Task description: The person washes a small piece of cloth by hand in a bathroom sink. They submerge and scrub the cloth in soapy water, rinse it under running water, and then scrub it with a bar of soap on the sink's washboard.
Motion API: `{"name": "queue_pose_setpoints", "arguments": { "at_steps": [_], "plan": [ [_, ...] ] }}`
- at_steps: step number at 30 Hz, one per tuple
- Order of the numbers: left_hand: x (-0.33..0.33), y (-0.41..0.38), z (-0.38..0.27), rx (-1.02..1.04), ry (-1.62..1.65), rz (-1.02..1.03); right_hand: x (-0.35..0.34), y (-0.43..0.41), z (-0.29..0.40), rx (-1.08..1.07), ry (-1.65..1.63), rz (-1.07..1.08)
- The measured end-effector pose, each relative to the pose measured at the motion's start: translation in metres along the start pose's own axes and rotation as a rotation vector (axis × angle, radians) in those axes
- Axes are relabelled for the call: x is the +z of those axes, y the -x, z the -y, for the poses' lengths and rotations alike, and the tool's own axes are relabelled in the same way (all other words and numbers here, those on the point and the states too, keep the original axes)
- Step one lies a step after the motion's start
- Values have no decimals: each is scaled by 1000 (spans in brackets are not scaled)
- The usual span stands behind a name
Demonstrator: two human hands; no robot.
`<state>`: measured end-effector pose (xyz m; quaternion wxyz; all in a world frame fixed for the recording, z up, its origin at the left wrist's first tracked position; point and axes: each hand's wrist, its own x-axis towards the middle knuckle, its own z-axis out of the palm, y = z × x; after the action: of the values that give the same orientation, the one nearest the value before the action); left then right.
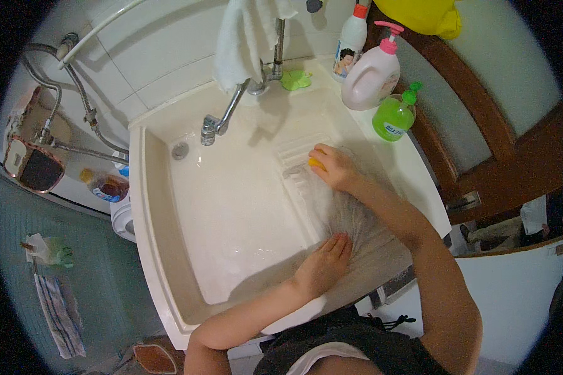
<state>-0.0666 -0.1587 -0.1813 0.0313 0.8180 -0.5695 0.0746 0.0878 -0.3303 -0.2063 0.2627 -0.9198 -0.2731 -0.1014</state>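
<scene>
A wet, greyish cloth lies spread over the ridged washboard part at the right of a cream laundry sink. My right hand is closed around a small yellow-orange object, perhaps a bar of soap, at the cloth's upper part. Nearer my body, my left hand rests on the cloth's left edge with its fingers extended; whether it pinches the fabric cannot be told. The swivel faucet points over the left part of the basin, near the drain.
A green pump bottle, a pale pink pump bottle and a white bottle with a red cap stand on the sink's right rim. A white towel hangs over the faucet. A wooden door is at the right.
</scene>
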Motion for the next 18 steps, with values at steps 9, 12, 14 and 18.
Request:
{"name": "queue_pose_setpoints", "arguments": {
  "at_steps": [9,12,14,18],
  "plan": [
    [0,3,3,39,-133,15,-27,46,44,-22,306,204],
    [-6,0,10,-112,211,-48,-36,60,39,198,143,179],
    [-21,-6,17,-459,878,105,-37,74,39,91,112,82],
    [-44,-21,25,-429,758,-152,-49,82,48,1,102,138]
  ]
}}
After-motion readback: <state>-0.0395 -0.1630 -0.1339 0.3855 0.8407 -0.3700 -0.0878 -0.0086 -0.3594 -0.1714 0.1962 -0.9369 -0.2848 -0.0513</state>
